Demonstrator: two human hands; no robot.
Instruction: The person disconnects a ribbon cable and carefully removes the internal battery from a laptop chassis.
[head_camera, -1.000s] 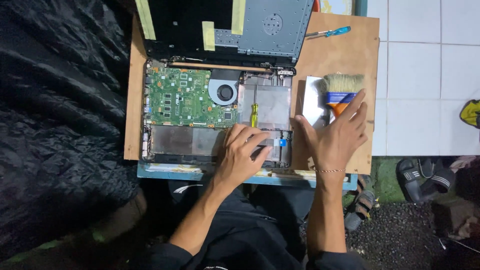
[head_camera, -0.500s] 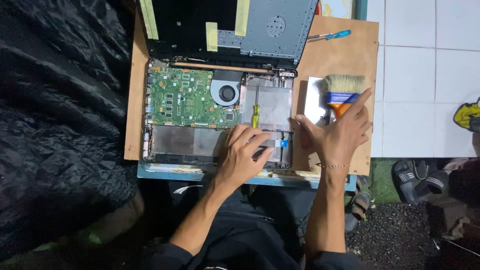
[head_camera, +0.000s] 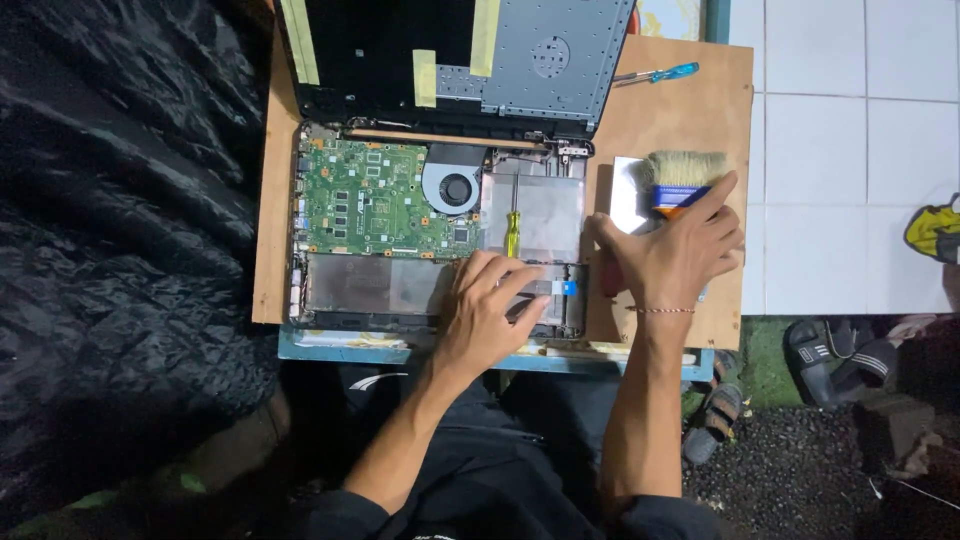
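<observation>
Head view: I rest my left hand (head_camera: 487, 312) with loose, spread fingers on the opened grey laptop base (head_camera: 440, 235), gripping nothing; my right hand (head_camera: 668, 258) lies flat beside one blue-handled bristle brush (head_camera: 682, 178). Component-freeing step, I judge; next calls for the one yellow-handled screwdriver (head_camera: 512, 232) above my fingertips.

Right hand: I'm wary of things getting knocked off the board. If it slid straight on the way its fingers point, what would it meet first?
The right hand points up and right, its index fingertip already at the paintbrush. That brush comes first; past it, only bare wooden board, as far as one view shows.
</observation>
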